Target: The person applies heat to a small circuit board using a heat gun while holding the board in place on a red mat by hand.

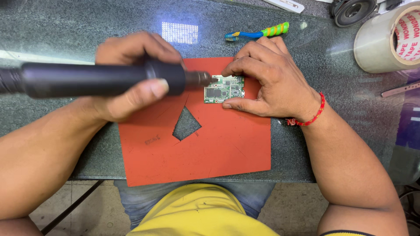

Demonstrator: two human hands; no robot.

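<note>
A thick black tool (103, 79) with a metal nozzle is held in the left hand (131, 74), whose fingers (148, 89) are closed fully around the barrel. The nozzle tip is aimed at the upper left corner of a small green circuit board (224, 89), which lies on a red mat (210, 144) on the dark glass surface (65, 35). The board is pinned by the right hand (271, 83): its fingers are curled, one fingertip pressed on the top edge and the thumb on the bottom edge, nothing being gripped.

A burn could be caused, it is judged, because the right fingertip rests just beside the nozzle. The board could slide if the pressure is eased, and small parts could be displaced. A striped toothbrush (258, 32) and a tape roll (387, 39) lie well apart.
</note>
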